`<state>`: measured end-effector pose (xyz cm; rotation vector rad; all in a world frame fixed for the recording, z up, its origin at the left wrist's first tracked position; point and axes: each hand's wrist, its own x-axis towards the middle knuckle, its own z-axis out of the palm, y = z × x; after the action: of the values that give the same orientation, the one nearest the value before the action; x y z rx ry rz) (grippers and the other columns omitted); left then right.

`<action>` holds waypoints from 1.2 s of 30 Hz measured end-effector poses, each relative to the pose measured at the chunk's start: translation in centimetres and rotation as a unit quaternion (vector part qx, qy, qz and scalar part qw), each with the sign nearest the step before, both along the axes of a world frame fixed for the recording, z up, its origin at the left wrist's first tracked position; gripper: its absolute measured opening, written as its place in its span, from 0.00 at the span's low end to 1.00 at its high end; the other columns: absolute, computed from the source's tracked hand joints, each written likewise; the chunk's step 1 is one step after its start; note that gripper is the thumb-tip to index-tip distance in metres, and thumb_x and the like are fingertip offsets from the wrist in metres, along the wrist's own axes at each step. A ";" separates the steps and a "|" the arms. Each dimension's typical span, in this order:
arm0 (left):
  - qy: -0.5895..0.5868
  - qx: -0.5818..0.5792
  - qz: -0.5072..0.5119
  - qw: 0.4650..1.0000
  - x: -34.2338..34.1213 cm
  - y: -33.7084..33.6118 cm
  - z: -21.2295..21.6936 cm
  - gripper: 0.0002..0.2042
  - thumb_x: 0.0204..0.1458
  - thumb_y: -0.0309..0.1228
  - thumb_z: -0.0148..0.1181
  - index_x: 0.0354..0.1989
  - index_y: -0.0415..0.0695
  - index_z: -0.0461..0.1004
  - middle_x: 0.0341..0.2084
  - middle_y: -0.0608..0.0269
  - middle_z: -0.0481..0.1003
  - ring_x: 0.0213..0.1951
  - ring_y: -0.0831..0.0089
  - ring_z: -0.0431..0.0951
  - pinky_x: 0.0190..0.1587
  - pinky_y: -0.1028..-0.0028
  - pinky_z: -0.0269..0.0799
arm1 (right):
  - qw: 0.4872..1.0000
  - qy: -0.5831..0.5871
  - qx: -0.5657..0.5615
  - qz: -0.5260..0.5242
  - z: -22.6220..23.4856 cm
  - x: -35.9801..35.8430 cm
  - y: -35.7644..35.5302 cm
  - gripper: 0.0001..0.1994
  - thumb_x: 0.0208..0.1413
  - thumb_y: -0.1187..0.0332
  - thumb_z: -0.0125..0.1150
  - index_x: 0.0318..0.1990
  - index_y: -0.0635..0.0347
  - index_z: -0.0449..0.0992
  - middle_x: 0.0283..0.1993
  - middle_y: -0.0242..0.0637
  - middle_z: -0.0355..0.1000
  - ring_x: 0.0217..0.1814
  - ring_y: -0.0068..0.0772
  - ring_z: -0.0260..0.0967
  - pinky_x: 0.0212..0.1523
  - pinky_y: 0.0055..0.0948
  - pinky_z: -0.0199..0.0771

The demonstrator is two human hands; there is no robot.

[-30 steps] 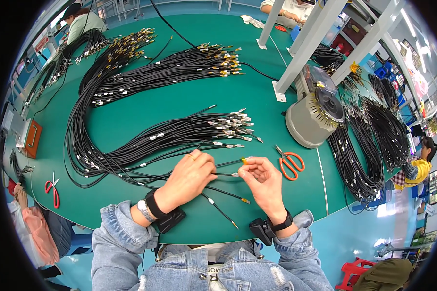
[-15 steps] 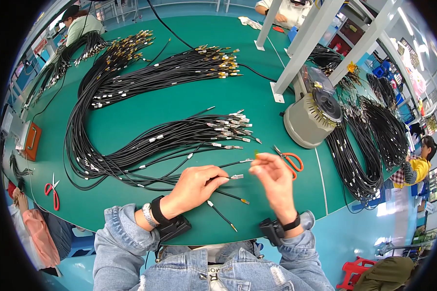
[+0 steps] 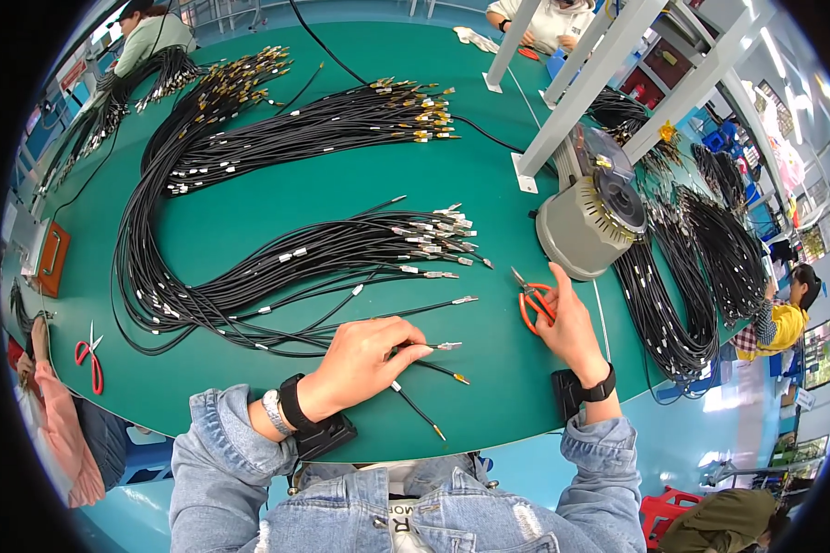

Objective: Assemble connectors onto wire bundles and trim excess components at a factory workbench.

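Near the front of the green table, my left hand (image 3: 364, 364) pinches a black cable just behind its silvery, clear-sleeved end (image 3: 448, 346). To the right, my right hand (image 3: 574, 336) has its thumb and fingers at the orange handles of a pair of small cutting pliers (image 3: 528, 304). The pliers' jaws point away from me, toward the far left. Below my left hand lie a short cable end with a brass tip (image 3: 420, 406) and another dark cable end with a yellow tip (image 3: 459, 377). A large bundle of black cables (image 3: 277, 263) with white tags curves beyond the left hand.
A grey round-bodied machine (image 3: 581, 226) stands at the right beside white metal posts (image 3: 586, 92). More cable bundles (image 3: 669, 304) hang over the right edge. Red-handled scissors (image 3: 92, 359) lie at the left, near an orange box (image 3: 53, 261). Other people sit around the table.
My right hand has moved right to the pliers, which are shifted slightly left. The yellow piece at its fingertips no longer shows. My left hand keeps its pinch on the cable.
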<state>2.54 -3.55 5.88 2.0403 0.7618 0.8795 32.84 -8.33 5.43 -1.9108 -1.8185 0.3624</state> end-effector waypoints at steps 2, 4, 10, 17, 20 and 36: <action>-0.010 0.102 0.003 0.995 -0.2 0.0 -0.2 0.05 0.43 0.26 0.65 0.25 0.40 0.74 0.18 0.64 0.72 0.17 0.71 0.69 0.20 0.76 0.64 | 0.997 0.070 -0.030 -0.003 1.0 -0.9 0.0 0.39 0.42 0.83 0.57 0.64 0.57 0.48 0.40 0.40 0.66 0.37 0.31 0.68 0.39 0.29 0.70; -0.015 0.150 0.006 0.988 -0.5 0.0 -0.4 0.05 0.42 0.27 0.65 0.24 0.41 0.74 0.18 0.64 0.72 0.17 0.70 0.69 0.19 0.76 0.64 | 0.952 0.302 -0.048 0.021 2.7 -2.8 -0.6 0.43 0.41 0.83 0.59 0.65 0.56 0.43 0.39 0.38 0.66 0.36 0.27 0.67 0.38 0.27 0.69; 0.003 0.225 0.004 0.974 -1.7 -0.3 -0.1 0.10 0.37 0.33 0.69 0.20 0.46 0.72 0.15 0.68 0.67 0.17 0.71 0.69 0.19 0.75 0.64 | 0.890 0.419 -0.131 0.126 6.0 -6.8 -2.7 0.49 0.39 0.81 0.65 0.67 0.55 0.37 0.39 0.35 0.66 0.36 0.22 0.64 0.35 0.25 0.67; 0.027 0.284 0.006 0.958 -2.1 -0.7 0.3 0.15 0.33 0.39 0.70 0.17 0.48 0.67 0.13 0.70 0.63 0.15 0.75 0.66 0.17 0.75 0.61 | 0.925 0.221 -0.176 0.254 6.3 -9.8 -3.7 0.53 0.37 0.73 0.72 0.67 0.57 0.37 0.35 0.38 0.68 0.32 0.27 0.65 0.33 0.24 0.66; 0.025 0.300 0.007 0.953 -2.3 -0.7 0.2 0.17 0.32 0.40 0.71 0.16 0.48 0.66 0.13 0.71 0.63 0.15 0.76 0.65 0.16 0.76 0.59 | 0.933 0.189 -0.166 0.257 6.3 -10.1 -3.6 0.52 0.37 0.72 0.72 0.66 0.58 0.38 0.34 0.40 0.69 0.30 0.32 0.66 0.33 0.25 0.67; -0.045 0.336 0.012 0.941 -2.2 -1.0 -1.2 0.19 0.34 0.34 0.72 0.26 0.45 0.64 0.14 0.69 0.65 0.15 0.75 0.66 0.15 0.77 0.59 | 0.942 0.076 -0.081 0.316 6.2 -10.4 -3.1 0.47 0.40 0.69 0.69 0.65 0.65 0.42 0.34 0.45 0.71 0.32 0.43 0.72 0.33 0.32 0.72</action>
<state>0.35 -4.52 4.67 2.5499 0.4642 1.3760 22.47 -11.44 11.61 -1.2941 -2.3132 0.8666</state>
